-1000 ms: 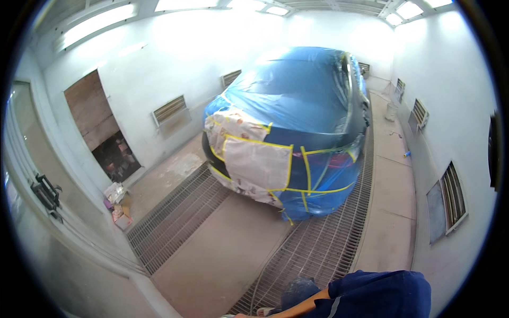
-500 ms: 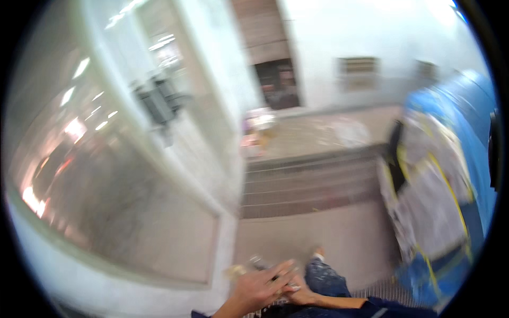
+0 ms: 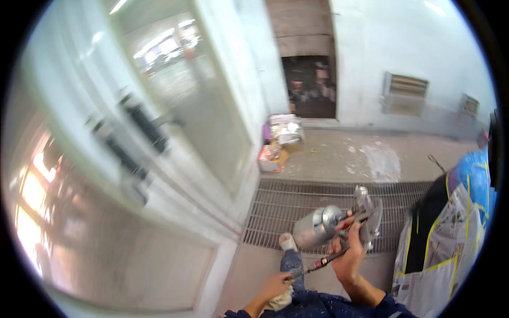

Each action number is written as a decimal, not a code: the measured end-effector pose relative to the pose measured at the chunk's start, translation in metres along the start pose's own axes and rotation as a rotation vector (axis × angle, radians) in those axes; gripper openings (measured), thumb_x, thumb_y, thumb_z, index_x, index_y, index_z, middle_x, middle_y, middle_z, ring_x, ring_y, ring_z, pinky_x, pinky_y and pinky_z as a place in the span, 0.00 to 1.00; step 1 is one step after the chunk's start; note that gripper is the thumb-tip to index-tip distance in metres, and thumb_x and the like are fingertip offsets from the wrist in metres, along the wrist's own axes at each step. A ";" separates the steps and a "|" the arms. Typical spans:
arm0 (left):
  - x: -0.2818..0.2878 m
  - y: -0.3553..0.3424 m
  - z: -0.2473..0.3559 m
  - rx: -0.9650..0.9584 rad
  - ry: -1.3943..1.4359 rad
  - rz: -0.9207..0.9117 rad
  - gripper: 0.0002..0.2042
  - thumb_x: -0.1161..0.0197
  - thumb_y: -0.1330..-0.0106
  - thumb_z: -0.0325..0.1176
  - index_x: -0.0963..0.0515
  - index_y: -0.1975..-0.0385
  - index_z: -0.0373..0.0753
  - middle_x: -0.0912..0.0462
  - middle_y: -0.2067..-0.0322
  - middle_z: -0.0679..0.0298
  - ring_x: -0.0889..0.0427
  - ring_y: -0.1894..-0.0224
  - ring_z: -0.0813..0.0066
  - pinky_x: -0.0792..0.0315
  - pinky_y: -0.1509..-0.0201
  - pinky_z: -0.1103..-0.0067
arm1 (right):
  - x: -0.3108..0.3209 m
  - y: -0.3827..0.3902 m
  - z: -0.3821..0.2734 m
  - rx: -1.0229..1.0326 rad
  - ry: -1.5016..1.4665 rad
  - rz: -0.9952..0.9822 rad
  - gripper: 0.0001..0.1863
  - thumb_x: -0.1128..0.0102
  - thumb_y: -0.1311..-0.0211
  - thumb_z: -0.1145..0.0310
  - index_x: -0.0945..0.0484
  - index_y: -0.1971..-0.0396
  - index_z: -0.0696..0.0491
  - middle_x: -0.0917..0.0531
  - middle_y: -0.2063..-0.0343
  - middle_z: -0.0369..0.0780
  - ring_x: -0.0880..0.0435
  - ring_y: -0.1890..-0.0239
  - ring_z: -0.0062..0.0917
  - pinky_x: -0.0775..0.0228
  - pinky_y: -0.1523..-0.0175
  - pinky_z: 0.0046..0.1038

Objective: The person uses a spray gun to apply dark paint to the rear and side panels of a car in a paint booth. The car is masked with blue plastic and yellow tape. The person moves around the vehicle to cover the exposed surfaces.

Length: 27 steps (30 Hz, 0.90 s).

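Silver spray gun gripped in right hand, above left hand.

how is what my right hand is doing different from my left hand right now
The right hand is raised, gripping a silver spray gun with a metal cup; the left hand sits lower by the knee, on a pale cloth. Right fingers wrap the handle; the left looks loosely closed. Both are bare.

We see a spray gun of bright polished metal, its cup glossy; a pale cloth rag in our left hand; a dull steel floor grate; matt newspaper and glossy blue plastic sheeting masking the car.
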State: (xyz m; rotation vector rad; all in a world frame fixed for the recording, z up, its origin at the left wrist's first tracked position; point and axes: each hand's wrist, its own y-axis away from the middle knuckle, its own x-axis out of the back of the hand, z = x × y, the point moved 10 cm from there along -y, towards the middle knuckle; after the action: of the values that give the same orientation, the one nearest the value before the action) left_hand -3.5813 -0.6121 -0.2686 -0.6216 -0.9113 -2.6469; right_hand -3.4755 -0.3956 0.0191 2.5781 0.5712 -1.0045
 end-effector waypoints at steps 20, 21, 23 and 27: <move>0.341 -0.634 0.418 -0.391 -0.621 0.246 0.19 0.45 0.33 0.41 0.23 0.49 0.34 0.17 0.59 0.49 0.19 0.56 0.55 0.28 0.50 0.66 | 0.210 -0.330 -0.088 0.447 -0.241 1.255 0.13 0.41 0.32 0.61 0.26 0.62 0.57 0.19 0.68 0.41 0.33 0.87 0.15 0.41 0.84 0.21; 0.354 -0.667 0.466 -0.457 -0.623 0.301 0.19 0.45 0.32 0.42 0.23 0.50 0.34 0.17 0.59 0.49 0.19 0.56 0.55 0.28 0.50 0.67 | 0.222 -0.350 -0.080 0.440 -0.284 1.278 0.14 0.40 0.33 0.61 0.26 0.63 0.59 0.20 0.70 0.41 0.33 0.87 0.16 0.42 0.85 0.22; 0.386 -0.724 0.561 -0.571 -0.620 0.421 0.19 0.46 0.31 0.42 0.23 0.50 0.34 0.17 0.60 0.49 0.19 0.57 0.55 0.28 0.51 0.67 | 0.241 -0.404 -0.072 0.401 -0.350 1.270 0.15 0.40 0.33 0.61 0.26 0.63 0.60 0.21 0.71 0.41 0.33 0.88 0.16 0.43 0.85 0.23; 0.414 -0.810 0.789 -0.792 -0.549 0.640 0.19 0.48 0.27 0.44 0.23 0.51 0.33 0.17 0.60 0.50 0.19 0.58 0.56 0.28 0.51 0.68 | 0.274 -0.521 -0.104 0.385 -0.510 1.168 0.14 0.41 0.33 0.61 0.25 0.63 0.59 0.21 0.72 0.40 0.34 0.87 0.16 0.42 0.83 0.23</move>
State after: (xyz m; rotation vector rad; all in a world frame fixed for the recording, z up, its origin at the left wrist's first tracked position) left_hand -4.0110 0.4601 0.0706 -1.5509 0.2974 -2.1650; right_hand -3.4769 0.1706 -0.1737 2.1291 -1.2052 -1.2288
